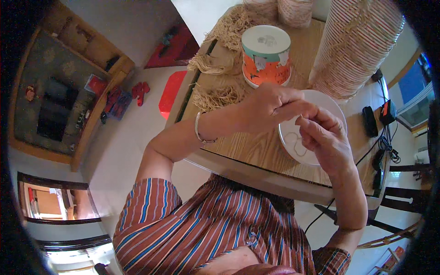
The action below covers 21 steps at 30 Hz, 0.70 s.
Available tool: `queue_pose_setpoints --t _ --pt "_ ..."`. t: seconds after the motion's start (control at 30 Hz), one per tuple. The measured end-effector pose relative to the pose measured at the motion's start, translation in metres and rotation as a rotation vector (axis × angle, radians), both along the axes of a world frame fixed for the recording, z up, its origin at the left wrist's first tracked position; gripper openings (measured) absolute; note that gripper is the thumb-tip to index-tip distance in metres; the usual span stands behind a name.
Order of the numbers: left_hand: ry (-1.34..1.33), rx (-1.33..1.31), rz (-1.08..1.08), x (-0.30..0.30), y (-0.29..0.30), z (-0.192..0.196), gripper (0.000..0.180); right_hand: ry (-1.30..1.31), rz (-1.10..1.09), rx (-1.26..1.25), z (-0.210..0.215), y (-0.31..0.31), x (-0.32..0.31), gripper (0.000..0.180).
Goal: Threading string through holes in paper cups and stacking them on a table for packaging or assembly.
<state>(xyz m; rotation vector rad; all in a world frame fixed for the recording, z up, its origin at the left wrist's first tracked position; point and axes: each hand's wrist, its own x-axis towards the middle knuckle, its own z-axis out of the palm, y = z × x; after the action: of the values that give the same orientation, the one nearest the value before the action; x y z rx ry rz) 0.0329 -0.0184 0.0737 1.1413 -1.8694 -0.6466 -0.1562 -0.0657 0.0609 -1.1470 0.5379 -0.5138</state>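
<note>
Both hands meet above a round white plate or lid (317,159) near the table's front edge. My left hand (277,106), with a bangle at its wrist, reaches in from the left, its fingers closed in a pinch. Against its fingertips, my right hand (326,137) is closed too, thumb and forefinger pressed together. A thin pale string (295,143) curls over the white surface below them and seems to run up into the fingers. The fingertips partly hide where it is gripped. Just beyond stands an upturned orange and teal tub (266,59) with a white base.
Tan string bundles (217,97) lie along the table's left side. A tall leaning stack of striped paper bowls or cups (357,46), draped with strings, rises at the right, with more stacks (295,11) behind. Black cables and an adapter (388,111) sit on the right edge. A red stool (171,94) stands left.
</note>
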Motion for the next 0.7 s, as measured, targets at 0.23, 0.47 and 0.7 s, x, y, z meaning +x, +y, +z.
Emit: queue_pose_setpoints --t 0.23,0.47,0.7 --pt "-0.001 0.268 -0.023 0.0043 -0.0015 0.0009 0.029 -0.015 -0.016 0.001 -0.0078 -0.0042 -0.0002 0.01" --pt "0.0 0.249 -0.082 0.0086 -0.0019 0.0017 0.026 -0.003 0.021 -0.007 -0.0094 -0.0086 -0.0018 0.011" --pt "0.045 0.321 -0.04 0.0084 -0.0046 0.0007 0.022 0.047 -0.058 0.014 -0.0055 -0.0055 0.0027 0.01"
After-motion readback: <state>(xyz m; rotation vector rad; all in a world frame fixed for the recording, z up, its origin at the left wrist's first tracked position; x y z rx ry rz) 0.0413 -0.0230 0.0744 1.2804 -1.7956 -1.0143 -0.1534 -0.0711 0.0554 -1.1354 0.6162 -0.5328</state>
